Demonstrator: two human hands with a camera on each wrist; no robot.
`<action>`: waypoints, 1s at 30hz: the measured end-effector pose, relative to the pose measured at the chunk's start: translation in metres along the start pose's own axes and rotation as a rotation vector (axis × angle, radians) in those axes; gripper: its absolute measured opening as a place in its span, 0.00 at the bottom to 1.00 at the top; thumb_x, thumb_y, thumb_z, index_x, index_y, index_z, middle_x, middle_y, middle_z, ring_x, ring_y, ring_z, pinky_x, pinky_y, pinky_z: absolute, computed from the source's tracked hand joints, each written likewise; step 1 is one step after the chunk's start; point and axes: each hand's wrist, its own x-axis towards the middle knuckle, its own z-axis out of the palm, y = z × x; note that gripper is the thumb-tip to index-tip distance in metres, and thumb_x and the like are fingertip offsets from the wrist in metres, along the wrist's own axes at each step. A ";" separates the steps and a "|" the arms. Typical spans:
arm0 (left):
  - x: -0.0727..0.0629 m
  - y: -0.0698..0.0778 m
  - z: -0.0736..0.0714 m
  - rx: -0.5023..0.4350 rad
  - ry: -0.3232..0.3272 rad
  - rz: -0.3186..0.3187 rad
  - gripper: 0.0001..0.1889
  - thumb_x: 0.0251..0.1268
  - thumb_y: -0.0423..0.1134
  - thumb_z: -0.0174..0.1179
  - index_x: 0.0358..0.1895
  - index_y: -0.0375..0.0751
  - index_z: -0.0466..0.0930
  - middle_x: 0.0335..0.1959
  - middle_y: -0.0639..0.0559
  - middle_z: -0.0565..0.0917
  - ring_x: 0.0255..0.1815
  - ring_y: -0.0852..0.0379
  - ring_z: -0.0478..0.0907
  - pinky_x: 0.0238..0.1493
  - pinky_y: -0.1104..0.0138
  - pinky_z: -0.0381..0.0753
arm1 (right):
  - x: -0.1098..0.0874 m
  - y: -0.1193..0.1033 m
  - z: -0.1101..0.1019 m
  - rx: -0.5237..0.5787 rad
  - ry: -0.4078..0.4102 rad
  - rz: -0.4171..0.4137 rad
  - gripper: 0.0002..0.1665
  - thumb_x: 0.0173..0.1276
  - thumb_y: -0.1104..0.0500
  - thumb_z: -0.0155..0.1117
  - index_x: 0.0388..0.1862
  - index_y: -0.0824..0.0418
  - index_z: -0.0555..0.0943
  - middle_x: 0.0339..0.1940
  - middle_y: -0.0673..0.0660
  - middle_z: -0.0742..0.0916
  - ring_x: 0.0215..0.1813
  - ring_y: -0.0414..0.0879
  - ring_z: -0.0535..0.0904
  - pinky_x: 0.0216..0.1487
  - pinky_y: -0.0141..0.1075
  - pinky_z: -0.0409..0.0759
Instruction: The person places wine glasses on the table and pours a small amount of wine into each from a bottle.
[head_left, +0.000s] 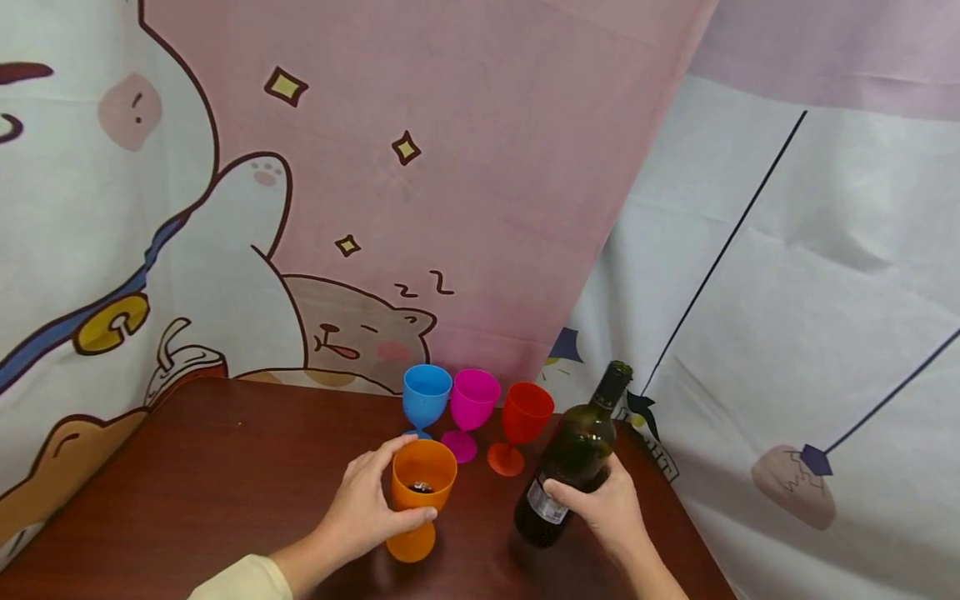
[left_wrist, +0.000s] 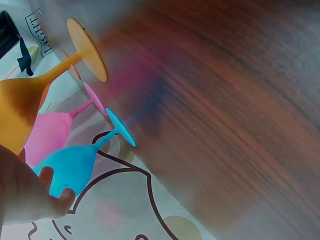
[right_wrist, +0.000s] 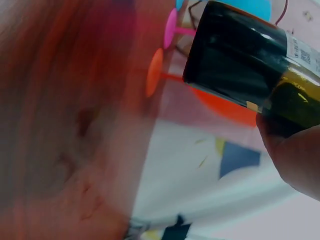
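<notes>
My left hand (head_left: pixel 371 500) grips an orange goblet (head_left: pixel 412 540) round its bowl, thumb on the near side and fingers on the far side. A little dark liquid (head_left: pixel 422 487) lies in the bowl. On the right, my right hand (head_left: pixel 609 508) holds a dark green wine bottle (head_left: pixel 577 446) round its body, by the label (head_left: pixel 546 502). The bottle leans, neck up and to the right, and its bottom looks raised off the table in the right wrist view. Whether the orange goblet's foot touches the table, I cannot tell.
Blue (head_left: pixel 426 396), pink (head_left: pixel 475 398) and red (head_left: pixel 527 412) goblets stand upright in a row near the back edge of the brown table (head_left: pixel 225 483). Behind the table hangs a printed cloth (head_left: pixel 480 208) with cartoon animals, and another white cloth (head_left: pixel 825 333) hangs at the right.
</notes>
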 end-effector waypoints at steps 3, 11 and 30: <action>0.000 0.000 0.000 0.005 0.004 0.003 0.52 0.41 0.63 0.86 0.75 0.69 0.70 0.60 0.60 0.86 0.70 0.42 0.71 0.69 0.35 0.73 | 0.007 0.017 -0.010 0.007 0.061 0.035 0.46 0.55 0.56 0.89 0.71 0.56 0.76 0.61 0.62 0.87 0.50 0.39 0.85 0.49 0.31 0.86; -0.001 -0.001 0.000 0.000 0.010 -0.010 0.51 0.43 0.61 0.86 0.75 0.70 0.71 0.63 0.59 0.85 0.71 0.41 0.71 0.69 0.33 0.73 | 0.021 0.061 -0.029 -0.053 0.159 0.042 0.51 0.54 0.52 0.90 0.74 0.52 0.73 0.62 0.59 0.87 0.48 0.30 0.84 0.47 0.26 0.84; -0.001 0.001 0.001 0.011 0.014 -0.002 0.51 0.41 0.62 0.86 0.74 0.70 0.71 0.63 0.59 0.85 0.72 0.43 0.71 0.71 0.35 0.72 | 0.029 0.075 -0.034 -0.073 0.209 0.040 0.49 0.53 0.53 0.90 0.71 0.55 0.75 0.62 0.62 0.87 0.46 0.29 0.82 0.47 0.26 0.83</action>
